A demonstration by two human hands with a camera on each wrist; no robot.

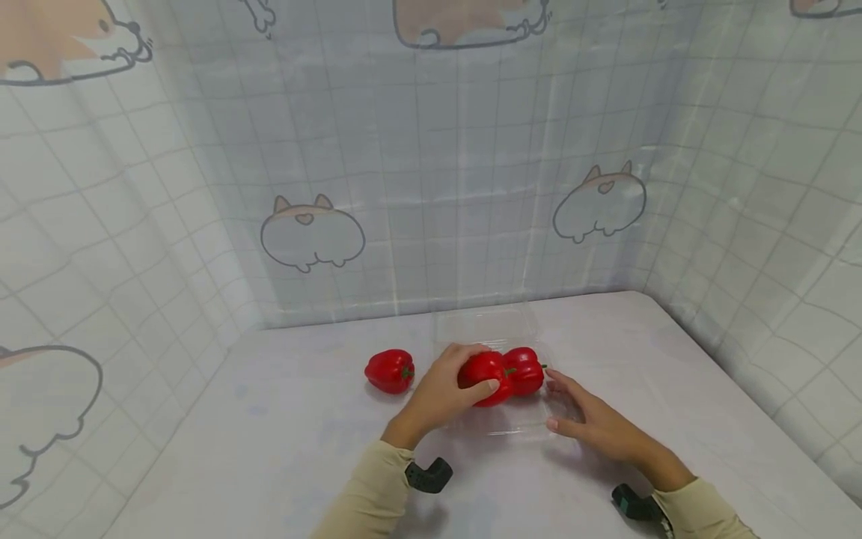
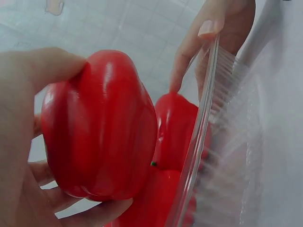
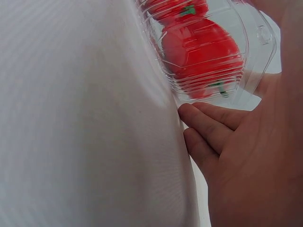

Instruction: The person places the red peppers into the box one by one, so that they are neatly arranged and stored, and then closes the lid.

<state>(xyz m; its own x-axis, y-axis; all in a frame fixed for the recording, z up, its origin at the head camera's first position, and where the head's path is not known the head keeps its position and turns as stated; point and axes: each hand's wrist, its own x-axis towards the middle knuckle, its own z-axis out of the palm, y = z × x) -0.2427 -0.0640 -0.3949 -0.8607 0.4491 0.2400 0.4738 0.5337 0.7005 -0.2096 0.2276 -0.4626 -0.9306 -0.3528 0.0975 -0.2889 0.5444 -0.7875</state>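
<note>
My left hand grips a red bell pepper, thumb on one side and fingers on the other, over a clear plastic clamshell box. Inside the box sits another red bell pepper with a green stem. The left wrist view shows more red bell pepper below the held one, partly hidden by it. At the box's right end is my right hand, its thumb and fingers spread. In the right wrist view, extended fingertips touch the lower edge of the box.
One more red bell pepper lies on the white tabletop, left of the box. The box's clear lid is folded back toward the rear. A grid-patterned curtain with cartoon dogs stands behind and at both sides.
</note>
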